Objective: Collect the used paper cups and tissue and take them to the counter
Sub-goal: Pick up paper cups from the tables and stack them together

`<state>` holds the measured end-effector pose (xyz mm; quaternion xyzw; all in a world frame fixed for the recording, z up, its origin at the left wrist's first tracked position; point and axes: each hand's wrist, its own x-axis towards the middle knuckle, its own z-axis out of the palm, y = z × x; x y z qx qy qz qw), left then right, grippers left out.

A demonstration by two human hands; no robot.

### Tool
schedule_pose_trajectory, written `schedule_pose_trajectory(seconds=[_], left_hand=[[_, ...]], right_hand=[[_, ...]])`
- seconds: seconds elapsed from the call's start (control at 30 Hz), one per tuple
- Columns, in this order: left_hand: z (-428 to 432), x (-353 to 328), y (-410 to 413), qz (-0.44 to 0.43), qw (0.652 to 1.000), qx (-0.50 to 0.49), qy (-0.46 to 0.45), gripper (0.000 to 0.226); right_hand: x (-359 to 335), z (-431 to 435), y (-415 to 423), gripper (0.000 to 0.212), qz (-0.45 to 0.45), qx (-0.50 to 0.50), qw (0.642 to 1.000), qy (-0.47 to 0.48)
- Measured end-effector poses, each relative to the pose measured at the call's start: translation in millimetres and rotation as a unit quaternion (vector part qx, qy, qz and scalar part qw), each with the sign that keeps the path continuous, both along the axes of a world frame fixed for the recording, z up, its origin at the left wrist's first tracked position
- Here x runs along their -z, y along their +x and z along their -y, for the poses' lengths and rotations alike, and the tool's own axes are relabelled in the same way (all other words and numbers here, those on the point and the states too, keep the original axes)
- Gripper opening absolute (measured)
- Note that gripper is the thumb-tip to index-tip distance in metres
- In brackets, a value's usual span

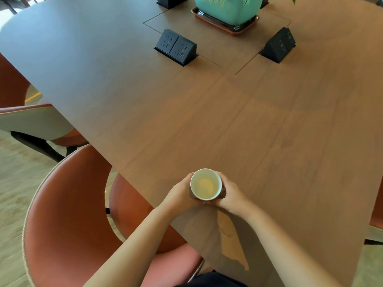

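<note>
A white paper cup (205,184) is held upright over the near edge of the wooden table (207,112). Its inside shows a pale yellowish patch at the bottom. My left hand (179,194) wraps around its left side and my right hand (231,193) wraps around its right side. The cup's dark outer wall is mostly hidden by my fingers. No tissue is in view.
Black pop-up socket boxes (176,47) (278,45) stand at the table's middle. A teal plant pot (229,8) sits in a brown tray (226,23) behind them. An orange chair (68,214) is tucked at the near left, another chair (31,119) farther left.
</note>
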<state>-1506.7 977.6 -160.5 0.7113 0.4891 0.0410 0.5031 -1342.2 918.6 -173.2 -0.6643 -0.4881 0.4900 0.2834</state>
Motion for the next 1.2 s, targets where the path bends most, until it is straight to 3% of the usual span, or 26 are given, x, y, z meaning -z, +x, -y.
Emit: schedule_pose_trajectory(seconds=[0.2, 0.7, 1.0, 1.2], left_hand=[[1.0, -18.8, -31.1, 0.012, 1.0, -0.011, 0.023, 0.073], [115.9, -45.9, -189.2, 0.144, 0.957, -0.243, 0.063, 0.077], [292.9, -63.8, -247.5, 0.202, 0.854, -0.478, 0.039, 0.073], [400.2, -71.5, -274.0, 0.2, 0.788, -0.581, 0.043, 0.069]], right_hand=[[-21.6, -12.7, -22.1, 0.07, 0.015, -0.063, 0.997, 0.036], [-62.7, 20.6, -171.4, 0.069, 0.006, -0.314, 0.945, 0.091], [-81.3, 129.4, -266.6, 0.066, -0.024, -0.493, 0.864, 0.098], [-95.0, 202.3, -322.3, 0.068, -0.031, -0.616, 0.782, 0.09]])
